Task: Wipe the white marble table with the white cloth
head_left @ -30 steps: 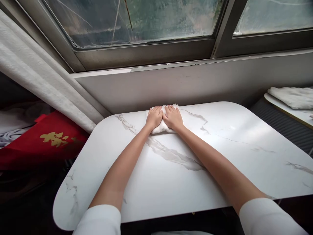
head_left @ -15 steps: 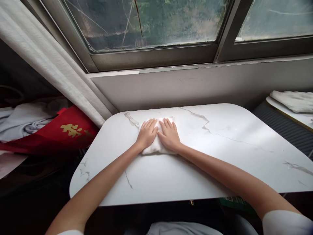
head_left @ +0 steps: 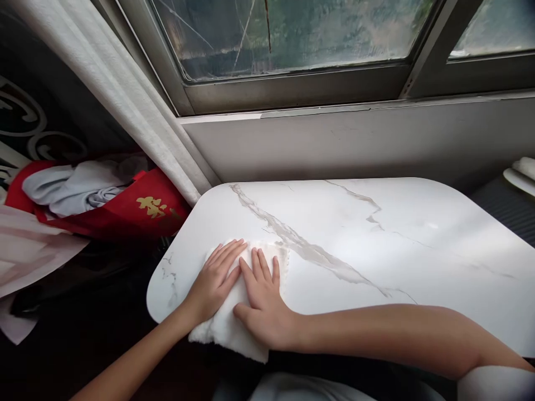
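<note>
A white cloth [head_left: 234,326] lies on the front left part of the white marbled table [head_left: 334,223], its lower edge hanging over the table's front rim. My left hand [head_left: 214,282] rests flat on the cloth's left side, fingers stretched out. Beside it, my right hand [head_left: 267,303] presses on the cloth's right side with its fingers spread and palm down. The two hands are close together, both on top of the cloth.
At the left, a red bag [head_left: 125,209] with gold lettering holds grey cloth, next to a pale curtain [head_left: 125,94]. A window [head_left: 292,39] and its sill stand behind the table. Something white [head_left: 524,167] sits at the far right.
Both hands and the cloth have moved from the table's back middle toward its front left edge. The right hand's fingers are more spread. The view has shifted left.
</note>
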Demonstrator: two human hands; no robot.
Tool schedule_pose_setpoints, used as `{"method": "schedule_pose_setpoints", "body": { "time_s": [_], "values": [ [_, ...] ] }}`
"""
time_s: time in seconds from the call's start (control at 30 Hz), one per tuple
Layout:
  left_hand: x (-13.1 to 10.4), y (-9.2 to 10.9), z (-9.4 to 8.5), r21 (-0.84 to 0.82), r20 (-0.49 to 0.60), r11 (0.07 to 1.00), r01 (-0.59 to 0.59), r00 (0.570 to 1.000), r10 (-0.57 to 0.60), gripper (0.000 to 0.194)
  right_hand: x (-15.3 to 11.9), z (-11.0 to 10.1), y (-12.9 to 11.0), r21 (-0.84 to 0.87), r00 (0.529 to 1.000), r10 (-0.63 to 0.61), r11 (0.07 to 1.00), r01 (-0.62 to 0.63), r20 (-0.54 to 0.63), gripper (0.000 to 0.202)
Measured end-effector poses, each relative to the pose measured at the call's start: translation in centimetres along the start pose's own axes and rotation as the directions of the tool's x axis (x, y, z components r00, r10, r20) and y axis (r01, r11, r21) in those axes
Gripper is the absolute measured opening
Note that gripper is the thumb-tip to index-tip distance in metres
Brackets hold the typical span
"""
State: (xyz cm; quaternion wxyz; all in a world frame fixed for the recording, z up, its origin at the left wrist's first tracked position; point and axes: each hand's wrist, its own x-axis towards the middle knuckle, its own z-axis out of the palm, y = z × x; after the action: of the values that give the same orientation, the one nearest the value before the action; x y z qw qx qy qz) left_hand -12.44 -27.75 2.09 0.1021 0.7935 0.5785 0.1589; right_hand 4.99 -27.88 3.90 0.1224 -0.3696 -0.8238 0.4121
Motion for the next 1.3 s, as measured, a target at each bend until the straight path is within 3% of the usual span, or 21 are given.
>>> {"method": "schedule_pose_setpoints", "body": {
  "time_s": [0.17,0.3,0.53,0.7,0.83,1.0,1.13,1.3],
  "values": [
    [4.0,-3.2,-0.1,-0.014,-0.059,0.999,0.029,0.998,-0.030,0.047,5.3,-2.0,2.1,-0.169,0.995,-0.075,0.984,0.062,-0.070,0.068],
    [9.8,-5.3,0.6,0.008,-0.101,0.999,0.035,0.994,-0.034,0.049,10.6,-5.0,5.0,-0.361,0.980,-0.064,0.932,-0.009,-0.189,0.063],
    [20.3,-8.1,1.1,0.006,-0.108,1.000,0.022,0.994,-0.021,0.046,18.2,-9.4,8.8,-0.498,0.938,-0.010,0.849,-0.174,-0.346,0.062],
    [23.1,-10.8,0.4,-0.003,-0.079,1.000,-0.017,0.997,0.016,0.047,21.7,-9.6,9.0,-0.510,0.899,0.000,0.824,-0.249,-0.438,0.060],
    [22.6,-13.2,-0.5,-0.021,-0.096,0.999,-0.045,0.994,0.043,0.047,23.4,-8.4,7.7,-0.508,0.889,-0.024,0.828,-0.238,-0.457,0.059],
    [19.5,-15.1,-2.0,-0.011,-0.076,1.000,-0.018,0.997,0.017,0.049,23.4,-5.5,5.2,-0.478,0.906,-0.038,0.858,-0.187,-0.421,0.062],
    [14.6,-15.0,-2.9,-0.011,-0.070,1.000,-0.002,0.998,0.001,0.050,21.2,-2.2,2.7,-0.472,0.910,-0.083,0.872,-0.132,-0.406,0.061],
    [6.0,-12.7,-3.2,0.022,-0.088,0.999,0.041,0.995,-0.039,0.051,15.3,1.9,-0.2,-0.482,0.922,-0.194,0.876,0.008,-0.336,0.060]
  ]
}}
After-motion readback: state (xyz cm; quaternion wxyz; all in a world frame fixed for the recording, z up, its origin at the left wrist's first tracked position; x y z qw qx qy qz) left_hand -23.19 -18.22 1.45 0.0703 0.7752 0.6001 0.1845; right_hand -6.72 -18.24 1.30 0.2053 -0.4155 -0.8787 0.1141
